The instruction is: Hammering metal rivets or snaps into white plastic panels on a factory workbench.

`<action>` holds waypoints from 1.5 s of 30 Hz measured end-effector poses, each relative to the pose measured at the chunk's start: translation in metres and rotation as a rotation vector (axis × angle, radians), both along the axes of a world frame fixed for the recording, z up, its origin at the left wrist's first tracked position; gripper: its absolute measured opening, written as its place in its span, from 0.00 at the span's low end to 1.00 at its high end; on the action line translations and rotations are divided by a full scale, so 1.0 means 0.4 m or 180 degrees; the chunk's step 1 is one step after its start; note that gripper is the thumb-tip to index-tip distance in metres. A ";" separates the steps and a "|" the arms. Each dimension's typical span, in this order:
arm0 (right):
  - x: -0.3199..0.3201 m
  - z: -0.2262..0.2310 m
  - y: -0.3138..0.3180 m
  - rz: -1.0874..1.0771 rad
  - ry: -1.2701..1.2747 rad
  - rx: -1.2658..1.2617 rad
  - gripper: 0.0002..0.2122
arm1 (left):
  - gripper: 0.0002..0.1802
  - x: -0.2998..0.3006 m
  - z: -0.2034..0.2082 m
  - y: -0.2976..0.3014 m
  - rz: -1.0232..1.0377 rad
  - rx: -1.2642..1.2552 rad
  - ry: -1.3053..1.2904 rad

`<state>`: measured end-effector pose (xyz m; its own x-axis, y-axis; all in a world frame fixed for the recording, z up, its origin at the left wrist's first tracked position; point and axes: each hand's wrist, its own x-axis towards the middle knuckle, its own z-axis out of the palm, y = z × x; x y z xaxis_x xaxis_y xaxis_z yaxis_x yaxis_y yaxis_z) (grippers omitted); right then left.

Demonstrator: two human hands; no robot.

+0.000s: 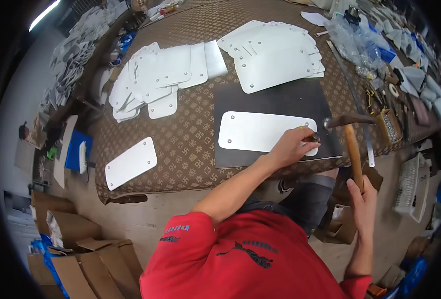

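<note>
A white panel [260, 132] with rounded corners and metal studs near its corners lies on a dark mat [300, 102]. My left hand [292, 145] rests at the panel's right end, its fingers closed around a short dark metal punch [315, 136] held over the lower right corner. The stud under it is hidden. Off to the right, my right hand [363, 195] grips the wooden handle of a hammer [352, 147]. The hammer's head is raised beside the mat's right edge, apart from the punch.
Studded white panels lie in a left pile [173, 65] and a right pile [275, 62] on the brown patterned tablecloth [190, 132]. A single panel [131, 163] sits near the front left. At right are a metal ruler [350, 94] and a box of small metal parts [389, 125].
</note>
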<state>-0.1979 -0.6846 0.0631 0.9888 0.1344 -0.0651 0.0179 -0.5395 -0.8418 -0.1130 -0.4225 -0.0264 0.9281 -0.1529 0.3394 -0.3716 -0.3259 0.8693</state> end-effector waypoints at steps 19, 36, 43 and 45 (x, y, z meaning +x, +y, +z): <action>0.386 -0.192 0.042 -0.1213 0.0060 0.1712 0.13 | 0.30 -0.058 0.138 0.484 0.0583 0.2472 0.1206; 0.398 -0.246 0.041 -0.1198 -0.0115 0.1289 0.10 | 0.37 0.223 0.118 0.226 0.1610 0.2990 -0.0088; 0.373 -0.223 0.044 -0.1197 0.0155 0.1487 0.10 | 0.28 0.371 -0.018 0.237 0.1443 0.3332 -0.0426; 0.390 -0.226 0.050 -0.1150 0.0183 0.1455 0.10 | 0.27 0.409 -0.012 0.269 0.1443 0.3375 -0.0541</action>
<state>-0.0418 -0.6648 -0.0273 0.9738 -0.1834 -0.1347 -0.1522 -0.0849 -0.9847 0.0508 -0.3151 -0.0311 0.9253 -0.1005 0.3658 -0.1203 -0.9922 0.0317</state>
